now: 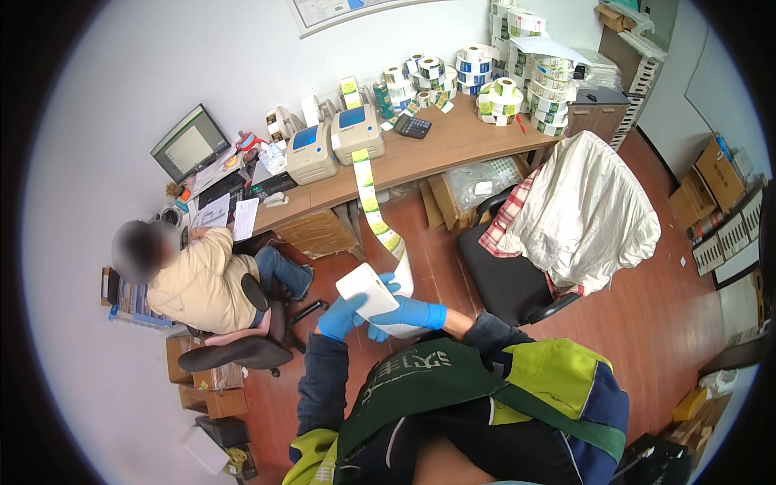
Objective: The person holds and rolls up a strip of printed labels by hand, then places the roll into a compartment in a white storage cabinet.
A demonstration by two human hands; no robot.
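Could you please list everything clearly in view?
label strip: one, green and white, from printer
stack: one, white, in hands
printers: two, beige, on desk
label rolls: many, multicoloured, on desk
monitor: one, black, desk's left
papers: several, white, by monitor
calculator: one, black, on desk
desk: one, brown, by wall
chairs: two, black, left and right
cloth: one, white, over right chair
boxes: several, brown, around room
person: one, cream jacket, seated left
left hand: one, blue glove, holding stack
right hand: one, blue glove, holding stack

Label strip (369,194) — partly hidden behind blue-gloved fingers (404,313), seated person's head (145,251) — blurred.
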